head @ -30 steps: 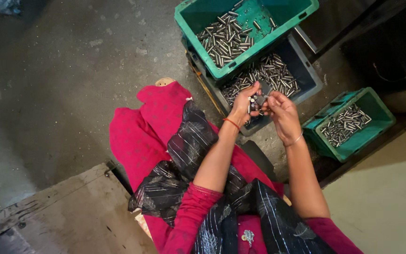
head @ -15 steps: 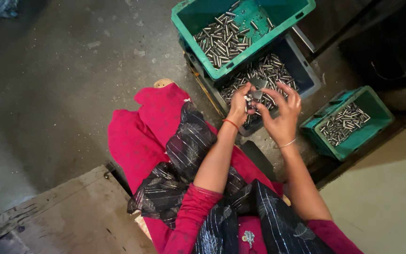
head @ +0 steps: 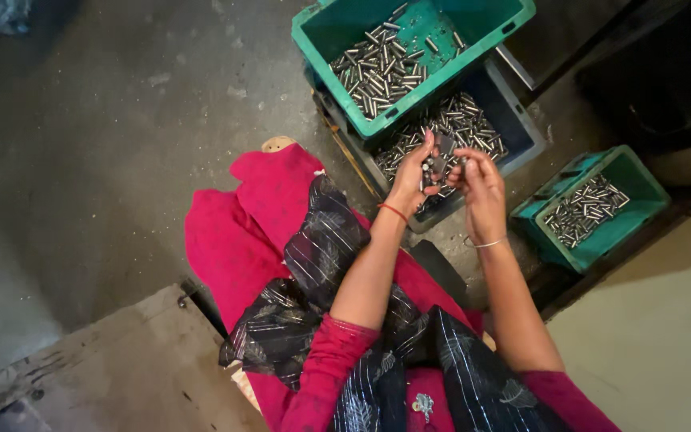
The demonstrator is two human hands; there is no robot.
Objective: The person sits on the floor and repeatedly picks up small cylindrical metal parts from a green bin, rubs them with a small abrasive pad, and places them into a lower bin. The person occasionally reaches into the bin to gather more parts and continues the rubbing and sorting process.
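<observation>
now small metal pins (head: 433,166) between both grips.

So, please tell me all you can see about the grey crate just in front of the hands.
The grey crate is a rectangular bin, plastic by its look, standing on the concrete floor. Small shiny metal pins lie loose across its bottom. A green crate sits tilted over its far edge. The left hand and right hand hover over its near side, holding pins.
</observation>
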